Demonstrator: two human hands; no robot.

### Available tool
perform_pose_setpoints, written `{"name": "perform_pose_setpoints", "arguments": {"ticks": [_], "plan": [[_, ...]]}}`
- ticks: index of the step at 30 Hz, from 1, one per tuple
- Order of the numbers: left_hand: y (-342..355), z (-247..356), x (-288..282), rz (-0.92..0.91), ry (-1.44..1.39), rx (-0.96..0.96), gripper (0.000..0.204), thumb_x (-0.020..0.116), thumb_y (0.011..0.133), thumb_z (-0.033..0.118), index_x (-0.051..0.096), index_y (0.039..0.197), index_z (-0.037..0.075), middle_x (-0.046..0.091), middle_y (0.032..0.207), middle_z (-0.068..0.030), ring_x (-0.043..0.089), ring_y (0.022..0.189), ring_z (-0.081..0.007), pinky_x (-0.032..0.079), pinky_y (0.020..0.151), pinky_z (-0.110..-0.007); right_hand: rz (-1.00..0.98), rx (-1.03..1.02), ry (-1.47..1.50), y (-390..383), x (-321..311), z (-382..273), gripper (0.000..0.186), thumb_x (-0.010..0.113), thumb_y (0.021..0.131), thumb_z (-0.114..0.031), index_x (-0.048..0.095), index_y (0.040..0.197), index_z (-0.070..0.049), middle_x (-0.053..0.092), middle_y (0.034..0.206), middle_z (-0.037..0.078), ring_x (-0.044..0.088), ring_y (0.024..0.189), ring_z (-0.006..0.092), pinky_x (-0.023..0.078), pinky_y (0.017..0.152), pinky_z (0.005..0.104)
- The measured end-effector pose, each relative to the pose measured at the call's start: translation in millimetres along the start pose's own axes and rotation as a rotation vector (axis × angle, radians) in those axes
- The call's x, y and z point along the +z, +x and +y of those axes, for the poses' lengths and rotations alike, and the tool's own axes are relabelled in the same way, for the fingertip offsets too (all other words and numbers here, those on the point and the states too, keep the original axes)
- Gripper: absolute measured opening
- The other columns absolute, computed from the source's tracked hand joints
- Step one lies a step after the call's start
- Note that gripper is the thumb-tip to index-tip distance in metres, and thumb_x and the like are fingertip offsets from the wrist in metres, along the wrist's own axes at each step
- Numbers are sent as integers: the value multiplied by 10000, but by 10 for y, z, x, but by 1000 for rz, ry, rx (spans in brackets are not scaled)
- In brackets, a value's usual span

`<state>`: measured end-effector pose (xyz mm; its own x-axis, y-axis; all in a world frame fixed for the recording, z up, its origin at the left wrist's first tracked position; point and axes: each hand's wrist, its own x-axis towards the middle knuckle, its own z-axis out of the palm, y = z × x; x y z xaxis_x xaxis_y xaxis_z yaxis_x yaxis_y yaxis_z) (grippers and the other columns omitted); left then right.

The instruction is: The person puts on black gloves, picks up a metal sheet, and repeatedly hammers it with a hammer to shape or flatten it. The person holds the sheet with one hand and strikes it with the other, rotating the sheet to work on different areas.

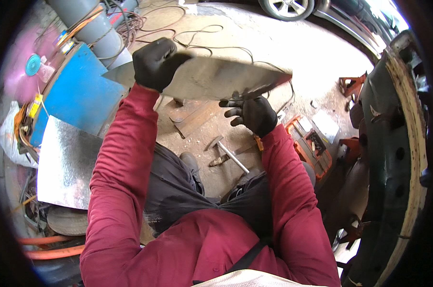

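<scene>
A thin, curved sheet of metal (216, 79) is held up in front of me, long and tapered toward both ends. My left hand (156, 64), in a black glove, grips its upper left part, fingers folded over the edge. Close under the right part of the sheet is my right hand (258, 115), also gloved in black. Its fingers are stretched out and apart; whether its upper fingers touch the sheet I cannot tell. Below, on the floor, lies a hammer (233, 155) with a pale handle, beside a brush-like tool (220, 160).
An orange toolbox (309, 148) stands open to the right. A battered dark vehicle panel (388, 143) rises along the right side. On the left are a blue panel (75, 88), a shiny metal sheet (63, 162) and a pink fan (32, 67). Hoses (197, 31) trail across the floor.
</scene>
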<state>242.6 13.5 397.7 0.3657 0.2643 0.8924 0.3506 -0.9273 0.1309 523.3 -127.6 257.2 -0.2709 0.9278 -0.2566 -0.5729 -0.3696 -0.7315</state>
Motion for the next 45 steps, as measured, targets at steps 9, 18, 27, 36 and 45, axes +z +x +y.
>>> {"name": "perform_pose_setpoints", "arguments": {"ticks": [9, 18, 27, 36, 45], "plan": [[-934, -212, 443, -154, -102, 57, 858, 506, 1022, 768, 620, 1408, 10, 649, 1373, -215, 584, 1337, -370, 408, 1172, -490, 267, -377, 162, -81, -264, 160, 869, 600, 935, -12, 161, 1672, 127, 588, 1461, 272, 669, 1221, 253, 541, 1067, 343], [-1871, -786, 1011, -59, -990, -1669, 915, 519, 1062, 683, 333, 1673, 28, 373, 1697, -211, 432, 1540, -322, 445, 1196, -443, 277, -457, -80, 90, -492, -1, 845, 551, 928, 13, 229, 1709, 11, 573, 1512, 185, 656, 1294, 269, 562, 1081, 392], [-2095, -1047, 1218, 139, -1199, -1501, 449, 606, 1119, 238, 576, 1488, -18, 645, 1433, -132, 621, 1309, -198, 492, 1153, -345, 199, -358, -372, 168, -320, 37, 899, 621, 954, -1, 174, 1734, 1, 345, 1748, 172, 427, 1536, 214, 373, 1221, 330], [-2352, -1108, 831, -446, -460, -958, 574, 500, 1062, 15, 441, 1632, -14, 647, 1458, -224, 690, 1190, -202, 564, 937, -334, 348, -184, -419, 333, -527, 238, 854, 740, 991, -127, 294, 1713, -41, 716, 1172, 79, 634, 935, 123, 528, 841, 279], [-2101, -871, 690, -477, -244, -494, 646, 435, 889, -89, 589, 1515, -41, 696, 1402, -272, 678, 1327, -334, 510, 1117, -370, 533, -144, -507, 546, -687, 613, 535, 855, 962, -260, 664, 1341, 67, 781, 1171, 136, 713, 1033, 168, 552, 939, 309]]}}
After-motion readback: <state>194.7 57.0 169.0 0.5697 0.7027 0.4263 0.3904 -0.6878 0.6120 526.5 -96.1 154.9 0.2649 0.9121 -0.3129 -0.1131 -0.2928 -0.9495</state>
